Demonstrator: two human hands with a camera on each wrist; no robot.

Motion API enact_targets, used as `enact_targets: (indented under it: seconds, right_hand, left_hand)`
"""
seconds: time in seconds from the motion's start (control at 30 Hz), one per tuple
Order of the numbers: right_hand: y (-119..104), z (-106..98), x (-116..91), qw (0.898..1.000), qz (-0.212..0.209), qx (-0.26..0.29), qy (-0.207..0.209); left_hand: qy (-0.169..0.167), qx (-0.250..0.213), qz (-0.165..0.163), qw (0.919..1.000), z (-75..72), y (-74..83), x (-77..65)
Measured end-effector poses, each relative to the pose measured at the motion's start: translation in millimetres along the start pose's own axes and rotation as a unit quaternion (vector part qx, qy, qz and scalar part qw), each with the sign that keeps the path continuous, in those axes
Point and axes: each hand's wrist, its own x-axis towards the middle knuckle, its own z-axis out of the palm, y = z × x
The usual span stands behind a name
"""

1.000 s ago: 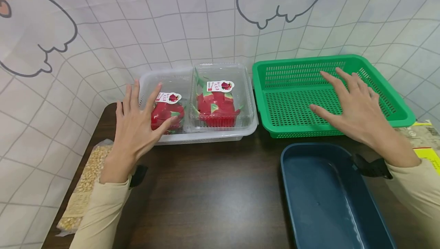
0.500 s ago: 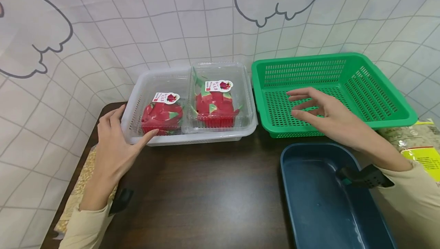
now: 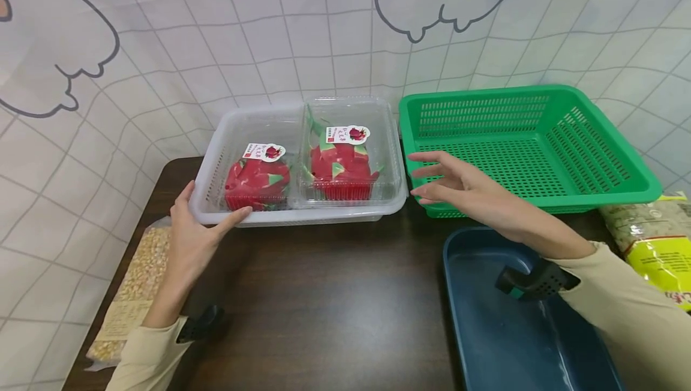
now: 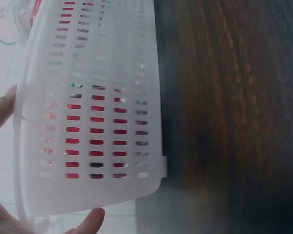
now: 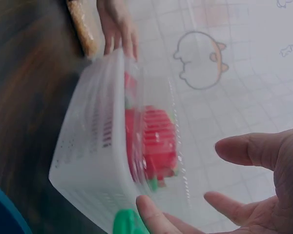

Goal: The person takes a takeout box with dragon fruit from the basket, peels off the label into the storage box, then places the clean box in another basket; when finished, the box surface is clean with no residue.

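Note:
A white plastic basket sits at the back left of the table. Inside it are two red dragon fruits with paper labels: the left fruit lies lower, and the right one sits in a clear clamshell box that reaches the rim. My left hand holds the basket's front left corner, thumb over the front rim and fingers along the left side; the left wrist view shows a fingertip against the slotted basket's end. My right hand hovers by the basket's right end, fingers loosely bent and holding nothing.
A green basket stands at the back right, partly beneath my right hand. Nearer, a dark blue tub lies under my right forearm. A bag of corn kernels is at the left edge, and a yellow-labelled bag at the right.
My left hand has come down from over the left dragon fruit to the white basket's corner. My right hand has moved left from over the green basket toward the white basket, its fingers bending.

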Motion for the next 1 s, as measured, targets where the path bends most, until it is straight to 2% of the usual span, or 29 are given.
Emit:
enact_targets:
  seconds: [0.13,0.27,0.43,0.6,0.87,1.0]
  right_hand:
    - [1.8,5.8,5.4,1.0,0.019,0.024,-0.004]
    - [1.7,9.0,8.2,0.999,0.029,0.029,-0.001]
    - [-0.4,12.4,10.0,0.999,0.039,0.034,0.003]
    - [-1.3,17.2,11.2,0.998,0.032,0.054,0.024]
    - [-0.6,21.7,16.3,0.988,0.025,0.14,0.057]
    - [-3.8,20.5,17.2,0.984,0.009,0.16,0.073]
  left_hand:
    - [-0.029,-0.061,-0.01,0.9977,-0.2,-3.6,0.8]
    - [-0.043,-0.089,-0.006,0.995,-0.7,-6.2,1.8]
    - [-0.05,-0.093,0.0,0.9945,-2.0,-7.7,3.6]
    - [-0.049,-0.093,0.0,0.9944,-2.9,-8.0,3.3]
    - [-0.05,-0.088,-0.003,0.9948,-3.9,-7.4,1.8]
    - [-0.057,-0.086,-0.001,0.9947,-3.7,-6.5,2.0]
